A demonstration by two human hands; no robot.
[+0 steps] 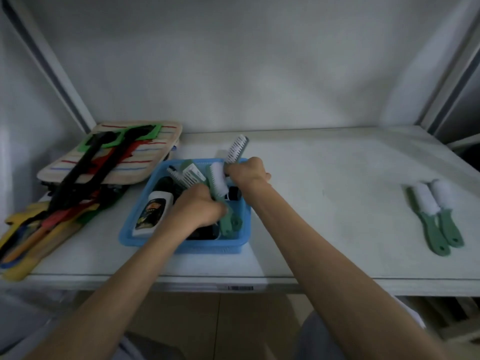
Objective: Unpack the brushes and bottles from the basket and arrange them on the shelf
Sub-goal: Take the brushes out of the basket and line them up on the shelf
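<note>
Presently, findings as follows.

Location: the blue basket (181,242) sits on the shelf (324,203), left of centre, with both hands inside or over it.

Left hand (200,207): closed in a fist low in the basket, around the handle of a green brush (217,181) whose white bristle head points up and away; the handle ends show below the fist near the front right corner.

Right hand (249,172): closed over the far right rim, gripping a dark-backed brush (237,148) that rises clear of the basket, bristles facing left.

Remaining contents: a white bottle with a dark label (153,211) lies along the left wall; more brushes and a dark cap lie behind the hands, partly hidden.

Already placed: two green brushes (436,216) lie side by side far to the right, handles toward the person, heads away.

Governing relation: the placed pair lies well to the right of both hands; the right hand is nearer. Judgement: each held brush should travel rightward and settle with its long axis parallel to that pair.

Risk: tangled bristles may drag neighbours out.
</note>
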